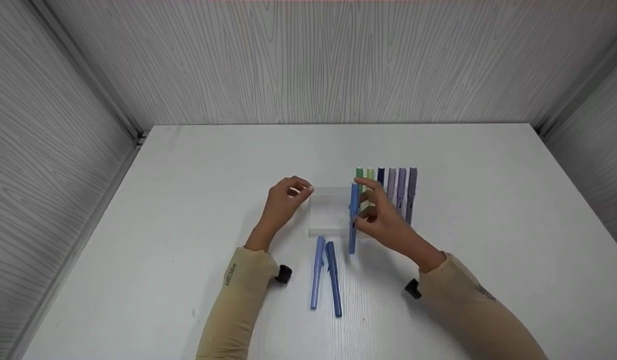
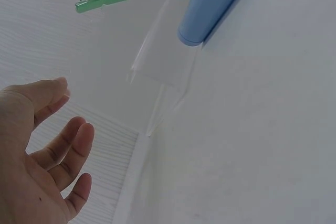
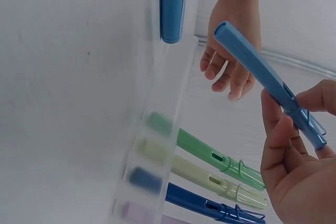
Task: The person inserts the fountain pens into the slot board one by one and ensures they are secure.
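My right hand (image 1: 386,217) pinches a light blue fountain pen (image 3: 254,69) between thumb and fingers, its clip end low in the right wrist view. The pen is held over a clear pen rack (image 1: 329,191). At the rack's far left corner is my left hand (image 1: 281,204), fingers loosely bent and holding nothing. In the rack's right part lie a green pen (image 3: 220,161), a pale green pen (image 3: 218,184), a dark blue pen (image 3: 202,203) and several purple pens (image 1: 401,187), side by side. My right hand partly hides them in the head view.
A periwinkle blue pen (image 1: 317,275) and a darker blue pen (image 1: 334,282) lie on the white table (image 1: 138,225) in front of the rack, between my forearms. Grain-patterned panels (image 1: 308,65) stand behind the table and at both sides.
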Demonstrator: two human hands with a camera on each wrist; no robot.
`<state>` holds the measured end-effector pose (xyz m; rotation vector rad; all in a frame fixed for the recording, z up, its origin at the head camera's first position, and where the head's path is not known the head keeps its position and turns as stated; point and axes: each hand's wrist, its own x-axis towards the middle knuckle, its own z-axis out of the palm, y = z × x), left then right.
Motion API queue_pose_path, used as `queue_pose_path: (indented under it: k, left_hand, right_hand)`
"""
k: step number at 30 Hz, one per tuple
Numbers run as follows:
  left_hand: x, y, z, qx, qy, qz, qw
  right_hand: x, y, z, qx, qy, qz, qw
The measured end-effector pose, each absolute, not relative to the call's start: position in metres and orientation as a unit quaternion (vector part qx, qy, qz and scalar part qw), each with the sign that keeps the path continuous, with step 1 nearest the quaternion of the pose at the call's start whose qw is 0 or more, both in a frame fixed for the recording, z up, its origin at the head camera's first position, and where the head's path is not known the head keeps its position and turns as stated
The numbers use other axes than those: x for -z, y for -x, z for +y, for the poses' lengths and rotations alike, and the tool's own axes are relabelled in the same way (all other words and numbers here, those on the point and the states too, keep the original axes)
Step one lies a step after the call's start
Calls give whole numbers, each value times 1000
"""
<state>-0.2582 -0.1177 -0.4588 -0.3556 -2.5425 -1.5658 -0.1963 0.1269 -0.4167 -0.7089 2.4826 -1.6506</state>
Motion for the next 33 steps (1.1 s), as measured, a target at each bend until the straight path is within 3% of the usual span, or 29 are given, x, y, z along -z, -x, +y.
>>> queue_pose_path:
  k: [33]
  left_hand:
    - [457,257,-118,509,110,-852,56]
  right_hand:
    - [427,209,122,469,229,840,-150]
